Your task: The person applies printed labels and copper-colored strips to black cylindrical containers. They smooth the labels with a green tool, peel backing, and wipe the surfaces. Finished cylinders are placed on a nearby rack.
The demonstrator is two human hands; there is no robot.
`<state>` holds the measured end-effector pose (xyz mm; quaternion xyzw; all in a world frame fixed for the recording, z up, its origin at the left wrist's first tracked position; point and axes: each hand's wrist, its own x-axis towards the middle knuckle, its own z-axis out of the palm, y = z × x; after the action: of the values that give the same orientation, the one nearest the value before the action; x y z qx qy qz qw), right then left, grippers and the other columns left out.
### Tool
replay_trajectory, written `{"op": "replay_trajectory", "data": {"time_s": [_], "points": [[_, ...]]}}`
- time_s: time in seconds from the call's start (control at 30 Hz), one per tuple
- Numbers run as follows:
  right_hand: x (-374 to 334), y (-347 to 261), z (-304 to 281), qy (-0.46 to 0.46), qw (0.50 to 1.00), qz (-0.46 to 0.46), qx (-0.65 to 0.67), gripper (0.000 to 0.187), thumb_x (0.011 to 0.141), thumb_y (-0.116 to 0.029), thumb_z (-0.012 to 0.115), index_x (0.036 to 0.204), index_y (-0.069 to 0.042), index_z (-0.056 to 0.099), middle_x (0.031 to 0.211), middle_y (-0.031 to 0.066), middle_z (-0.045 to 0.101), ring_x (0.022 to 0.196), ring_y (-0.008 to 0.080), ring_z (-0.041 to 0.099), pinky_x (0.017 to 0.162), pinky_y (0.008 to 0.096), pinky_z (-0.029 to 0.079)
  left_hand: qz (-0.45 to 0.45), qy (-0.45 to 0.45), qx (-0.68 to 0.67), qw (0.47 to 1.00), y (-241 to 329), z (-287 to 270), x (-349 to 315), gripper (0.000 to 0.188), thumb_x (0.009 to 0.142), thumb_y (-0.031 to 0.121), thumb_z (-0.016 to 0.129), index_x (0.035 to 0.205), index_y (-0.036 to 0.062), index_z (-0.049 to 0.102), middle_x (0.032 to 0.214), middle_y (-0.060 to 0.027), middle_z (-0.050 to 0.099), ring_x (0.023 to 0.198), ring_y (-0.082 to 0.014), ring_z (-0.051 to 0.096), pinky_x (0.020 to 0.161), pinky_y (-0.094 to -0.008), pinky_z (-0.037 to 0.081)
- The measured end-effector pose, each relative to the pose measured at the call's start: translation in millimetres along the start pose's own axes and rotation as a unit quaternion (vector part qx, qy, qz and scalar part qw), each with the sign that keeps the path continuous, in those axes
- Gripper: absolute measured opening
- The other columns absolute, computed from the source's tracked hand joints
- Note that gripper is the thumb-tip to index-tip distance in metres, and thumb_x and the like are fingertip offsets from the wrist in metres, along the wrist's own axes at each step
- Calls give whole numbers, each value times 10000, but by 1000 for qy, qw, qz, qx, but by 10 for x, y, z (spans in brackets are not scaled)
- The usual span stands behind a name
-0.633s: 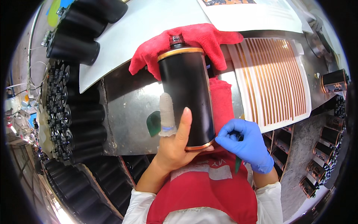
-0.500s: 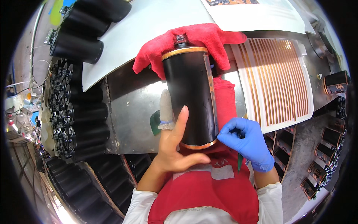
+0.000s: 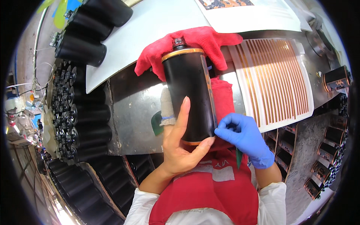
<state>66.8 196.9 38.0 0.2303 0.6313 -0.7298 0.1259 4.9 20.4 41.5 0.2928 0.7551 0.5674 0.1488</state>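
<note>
A large black bottle (image 3: pixel 189 93) with gold bands at both ends lies with its neck away from me on a red cloth (image 3: pixel 202 37). My left hand (image 3: pixel 180 146) steadies its near end. The index finger rests on top, a finger in a grey knitted sleeve (image 3: pixel 167 107) lies along the left side, and the thumb reaches across the base. In a blue glove, my right hand (image 3: pixel 242 137) pinches at the lower right edge of the bottle; what the fingertips hold is hidden. A green pointed piece (image 3: pixel 239 157) sticks out below this hand.
A white sheet of gold strips (image 3: pixel 277 82) lies at the right. Several black bottles (image 3: pixel 90 114) are racked at the left, others (image 3: pixel 80 48) at the far left. One patterned bottle (image 3: pixel 335 79) is at the far right. A dark green piece (image 3: pixel 156 123) sits left of my hand.
My left thumb has swung up to the right, onto the bottle's near end. My right hand has shifted slightly left and up, still pinching, and the green piece has moved with it.
</note>
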Motion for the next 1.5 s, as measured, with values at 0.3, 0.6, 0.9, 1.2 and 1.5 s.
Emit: {"op": "replay_trajectory", "data": {"time_s": [0.3,0.6,0.9,1.2,1.5], "points": [[-238,375,-522,153,923,-13,354,309,856,-144,566,1114,10,494,961,75,572,921,155,581,763,262,506,104,-51,109,987,-18,-157,57,1134,537,266,883,1403,-51,224,1389,-235,325,1288,-328,351,1042,-382,288],[-523,34,343,132,970,-177,-102,305,827,-61,551,1124,-47,481,995,141,605,837,202,638,743,308,504,87,-27,155,984,-36,-120,23,1057,558,134,861,1420,37,257,1419,-286,198,1325,-382,243,1056,-396,246],[-584,-1,391,113,961,-203,-151,352,825,-93,611,1150,-54,479,993,138,600,843,239,648,735,303,506,165,-63,339,924,119,-62,154,832,680,165,747,1376,-8,324,1399,-348,212,1307,-515,184,1069,-527,125],[-334,420,157,133,973,-173,-73,334,840,-67,584,1142,-16,452,1035,122,560,942,172,571,822,292,461,79,-73,213,971,-585,-301,-146,891,721,47,673,1410,-71,121,1270,-223,465,1201,-286,442,1024,-370,301],[-460,82,334,88,955,-253,-131,339,813,-85,617,1128,-66,494,971,137,613,786,283,657,686,315,524,174,-48,468,865,48,-45,67,1043,696,286,778,1393,-104,107,1248,-261,469,1256,-381,387,1073,-546,67]]}}
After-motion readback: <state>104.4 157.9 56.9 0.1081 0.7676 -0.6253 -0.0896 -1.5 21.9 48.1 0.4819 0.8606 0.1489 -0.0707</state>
